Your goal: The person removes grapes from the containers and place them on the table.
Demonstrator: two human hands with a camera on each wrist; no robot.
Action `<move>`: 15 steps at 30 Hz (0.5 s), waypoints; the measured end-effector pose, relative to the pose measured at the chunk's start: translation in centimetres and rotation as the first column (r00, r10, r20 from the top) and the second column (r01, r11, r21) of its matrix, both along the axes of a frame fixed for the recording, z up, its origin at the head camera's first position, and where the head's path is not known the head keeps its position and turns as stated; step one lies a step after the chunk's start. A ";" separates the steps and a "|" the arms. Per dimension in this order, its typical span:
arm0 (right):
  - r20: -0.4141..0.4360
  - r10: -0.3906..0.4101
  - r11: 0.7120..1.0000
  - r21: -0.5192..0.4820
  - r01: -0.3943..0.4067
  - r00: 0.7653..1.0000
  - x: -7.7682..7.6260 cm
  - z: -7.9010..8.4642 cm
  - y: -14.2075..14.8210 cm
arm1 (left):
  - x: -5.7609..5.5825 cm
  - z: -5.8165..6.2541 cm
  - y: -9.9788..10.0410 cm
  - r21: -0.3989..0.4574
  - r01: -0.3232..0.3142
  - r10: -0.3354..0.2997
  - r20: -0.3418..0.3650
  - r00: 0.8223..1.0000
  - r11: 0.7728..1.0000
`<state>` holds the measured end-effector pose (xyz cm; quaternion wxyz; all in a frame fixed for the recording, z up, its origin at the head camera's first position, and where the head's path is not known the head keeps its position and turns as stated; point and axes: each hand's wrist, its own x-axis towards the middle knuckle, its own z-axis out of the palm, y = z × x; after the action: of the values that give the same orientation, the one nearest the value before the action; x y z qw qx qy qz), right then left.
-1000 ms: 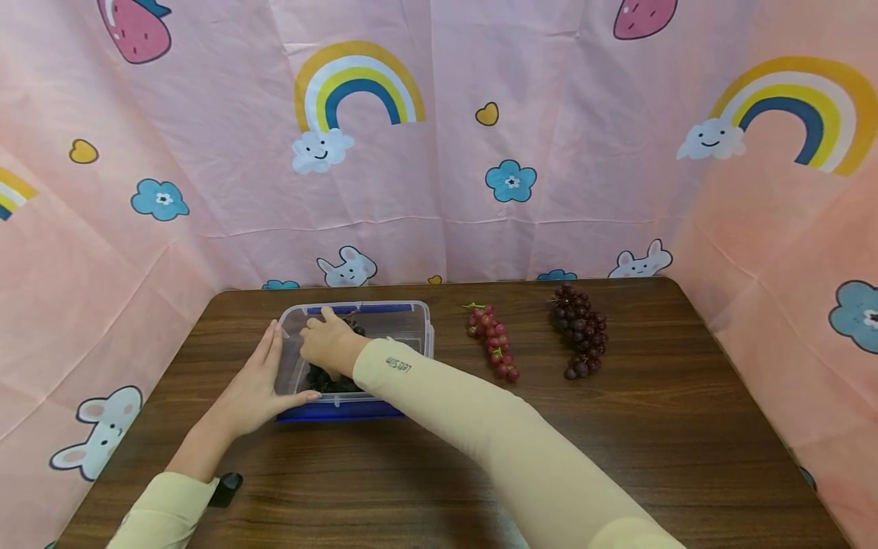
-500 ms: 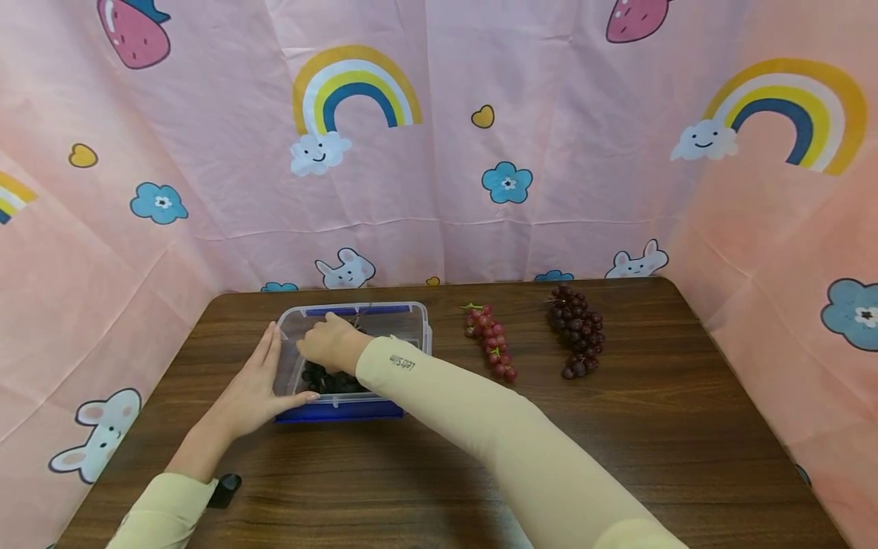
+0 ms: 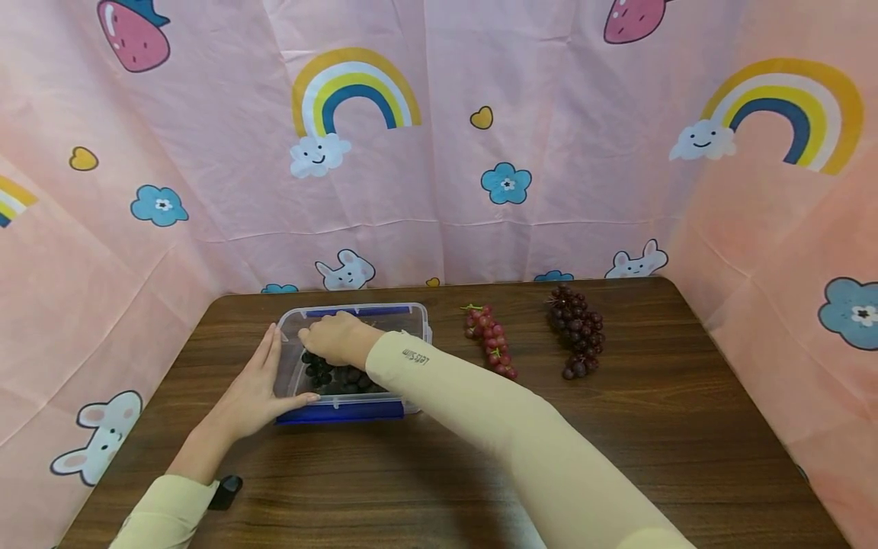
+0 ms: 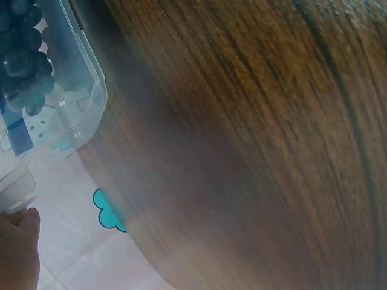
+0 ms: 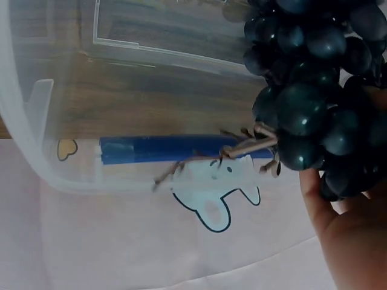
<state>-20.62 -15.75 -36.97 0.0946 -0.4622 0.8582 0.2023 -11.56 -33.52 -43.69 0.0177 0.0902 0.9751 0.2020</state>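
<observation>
A clear plastic food container point(image 3: 339, 412) with blue clips stands on the table, with a bunch of black grapes point(image 3: 351, 377) inside. My right hand point(image 3: 336, 339) reaches over the rim and grips this bunch. In the right wrist view, my fingers curl around the black grapes point(image 5: 302, 112) from below, and their brown stem sticks out toward the container's clip side. My left hand point(image 3: 248, 398) rests against the container's left end, fingers straight along the wall and thumb on the front rim. Only part of it point(image 4: 18, 248) shows in the left wrist view.
Right of the container lie a bunch of red grapes point(image 3: 492, 339) and, farther right, a bunch of dark purple grapes point(image 3: 578, 332). A patterned pink cloth point(image 3: 453, 191) stands around the table's point(image 3: 658, 427) back and sides.
My right hand has shifted slightly right within the container, and more black grapes show in front of it. The stem that stuck up behind it has dropped lower. My left hand stays put.
</observation>
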 end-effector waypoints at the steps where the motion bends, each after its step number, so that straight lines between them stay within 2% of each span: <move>1: 0.002 -0.003 1.000 0.001 0.003 1.000 0.0 0.2 0.1 | 0.0 0.0 0.0 -0.001 0.001 -0.001 -0.001 1.000 1.000; 9: 0.018 -0.020 1.000 0.003 0.020 1.000 -0.3 1.3 1.2 | 0.0 0.0 0.0 0.003 -0.001 0.001 0.001 1.000 1.000; 15: 0.017 -0.062 0.997 -0.039 0.063 0.998 -0.1 2.1 2.1 | 0.1 0.0 0.0 0.003 -0.004 0.004 0.003 1.000 1.000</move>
<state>-20.74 -13.61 -34.84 0.0983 -0.4384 0.8753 0.1787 -11.50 -33.49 -43.68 0.0185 0.0880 0.9749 0.2035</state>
